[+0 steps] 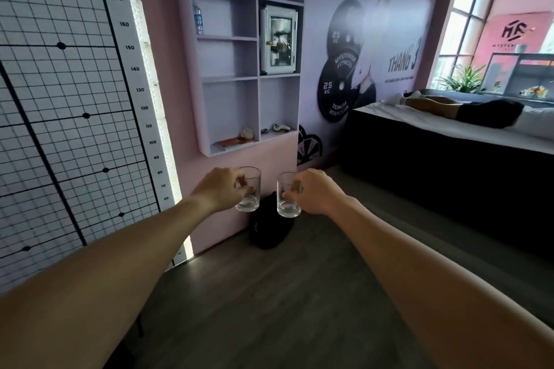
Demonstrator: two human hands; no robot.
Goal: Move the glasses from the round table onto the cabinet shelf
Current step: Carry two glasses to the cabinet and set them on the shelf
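My left hand (pixel 220 190) grips a clear empty glass (pixel 250 198), held upright in the air. My right hand (pixel 314 190) grips a second clear glass (pixel 287 202), also upright, a short gap to the right of the first. Both are held out in front of me, below the white wall cabinet (pixel 257 81). The cabinet has several open compartments. Its two lowest shelves hold small items; the middle left ones look bare. The round table is not in view.
A white box with a glass door (pixel 278 40) fills the cabinet's upper right compartment; a water bottle (pixel 198 16) stands top left. A black bag (pixel 271 226) lies on the floor under the cabinet. A dark bed (pixel 449 159) with a person lying on it is at the right.
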